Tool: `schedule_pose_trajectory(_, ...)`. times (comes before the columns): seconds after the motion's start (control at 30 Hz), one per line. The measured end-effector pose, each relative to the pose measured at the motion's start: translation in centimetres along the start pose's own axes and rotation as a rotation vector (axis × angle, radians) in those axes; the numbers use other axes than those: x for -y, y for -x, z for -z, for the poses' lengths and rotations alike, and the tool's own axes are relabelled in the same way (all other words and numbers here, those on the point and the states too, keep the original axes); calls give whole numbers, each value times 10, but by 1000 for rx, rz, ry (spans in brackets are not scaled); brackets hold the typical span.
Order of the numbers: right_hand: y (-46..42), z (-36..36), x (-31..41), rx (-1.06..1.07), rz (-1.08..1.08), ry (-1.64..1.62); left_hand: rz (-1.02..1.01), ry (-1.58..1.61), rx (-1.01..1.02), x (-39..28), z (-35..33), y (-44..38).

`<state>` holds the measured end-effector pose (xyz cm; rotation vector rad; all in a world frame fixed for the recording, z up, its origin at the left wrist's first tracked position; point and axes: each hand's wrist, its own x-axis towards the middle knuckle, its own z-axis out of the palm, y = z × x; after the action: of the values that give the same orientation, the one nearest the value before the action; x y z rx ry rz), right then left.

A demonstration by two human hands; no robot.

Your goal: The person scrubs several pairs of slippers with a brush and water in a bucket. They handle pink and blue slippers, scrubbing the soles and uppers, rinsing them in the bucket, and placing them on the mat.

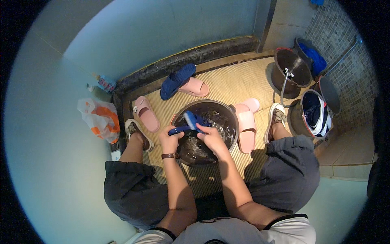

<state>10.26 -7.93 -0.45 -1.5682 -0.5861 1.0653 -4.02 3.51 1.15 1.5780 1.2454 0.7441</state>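
Observation:
My left hand [171, 140], with a brown-strapped watch at the wrist, grips one end of a dark blue slipper [180, 130] over a dark round basin [210, 105]. My right hand [211, 138] holds a blue scrubbing brush [191, 120], its white bristles turned left and close to the slipper. Whether the bristles touch it, I cannot tell. Rippling water [195, 148] with splashes and some foam lies in the basin below both hands. The slipper's far part is hidden behind the brush and my right fingers.
Pink slippers [246, 131] lean by the basin's right side; another pink slipper [147, 116] lies left. Beyond, a blue slipper [176, 82] overlaps a pink one [195, 87]. Buckets [280, 64], one holding clothes [317, 116], stand right. A plastic bag [100, 119] sits left on the ribbed mat's [237, 79] far side.

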Motion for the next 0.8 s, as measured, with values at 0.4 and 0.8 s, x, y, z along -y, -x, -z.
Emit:
schedule_pose_trajectory(0.4, 45, 17, 91, 322, -250, 391, -584, -183, 243, 1, -1, 0)
schedule_pose_trajectory(0.8, 25, -35, 60, 297, -264, 488, -292, -161, 79, 33, -13, -6)
